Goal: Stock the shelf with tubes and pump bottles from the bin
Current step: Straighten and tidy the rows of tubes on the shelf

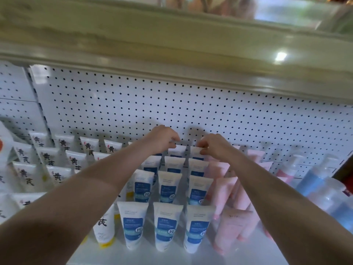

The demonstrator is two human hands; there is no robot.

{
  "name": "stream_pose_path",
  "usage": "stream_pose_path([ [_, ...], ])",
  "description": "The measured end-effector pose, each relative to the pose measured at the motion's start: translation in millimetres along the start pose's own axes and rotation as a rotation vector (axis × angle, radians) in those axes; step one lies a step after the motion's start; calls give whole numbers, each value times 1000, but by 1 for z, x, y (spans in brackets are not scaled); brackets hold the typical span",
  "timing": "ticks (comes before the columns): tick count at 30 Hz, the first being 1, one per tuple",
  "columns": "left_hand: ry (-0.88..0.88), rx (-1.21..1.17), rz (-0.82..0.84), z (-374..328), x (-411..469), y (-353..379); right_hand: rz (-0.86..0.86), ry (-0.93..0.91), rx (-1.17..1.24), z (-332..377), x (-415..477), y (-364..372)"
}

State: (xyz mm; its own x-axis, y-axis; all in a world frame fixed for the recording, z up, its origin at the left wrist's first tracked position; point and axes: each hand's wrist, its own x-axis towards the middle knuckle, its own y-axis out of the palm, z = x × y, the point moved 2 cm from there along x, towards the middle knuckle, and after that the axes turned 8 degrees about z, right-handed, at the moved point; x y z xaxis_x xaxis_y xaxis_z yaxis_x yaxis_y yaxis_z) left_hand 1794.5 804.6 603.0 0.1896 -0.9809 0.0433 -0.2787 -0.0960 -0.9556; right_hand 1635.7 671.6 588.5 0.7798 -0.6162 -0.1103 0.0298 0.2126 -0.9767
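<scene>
Pinching the crimped top of a blue-label tube [176, 150] with left hand [163, 139] fingers, far end of the middle row. Pinching the next tube [196, 153], just right, with the right hand [211, 145]. Both cap-down on the shelf [137, 254]. Pink tubes [225, 190] right, pump bottles [315, 180] further right, black-lettered tubes [57, 175] left, pegboard [133, 104] behind.

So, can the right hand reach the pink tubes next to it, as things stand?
Probably yes: the pink tubes stand beside the right hand, tops uncovered, but it must first release the back-row white tube it pinches.
</scene>
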Motion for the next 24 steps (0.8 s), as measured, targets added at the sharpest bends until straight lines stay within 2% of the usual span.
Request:
stream_pose_path([
  [8, 18, 31, 3, -11, 1, 2, -16, -14, 99, -3, -10, -1],
  [17, 58, -5, -25, -33, -5, -6, -164, -101, 170, -5, -38, -22],
  [24, 133, -30, -84, -74, -19, -4, -183, -179, 111, -6, -77, -36],
])
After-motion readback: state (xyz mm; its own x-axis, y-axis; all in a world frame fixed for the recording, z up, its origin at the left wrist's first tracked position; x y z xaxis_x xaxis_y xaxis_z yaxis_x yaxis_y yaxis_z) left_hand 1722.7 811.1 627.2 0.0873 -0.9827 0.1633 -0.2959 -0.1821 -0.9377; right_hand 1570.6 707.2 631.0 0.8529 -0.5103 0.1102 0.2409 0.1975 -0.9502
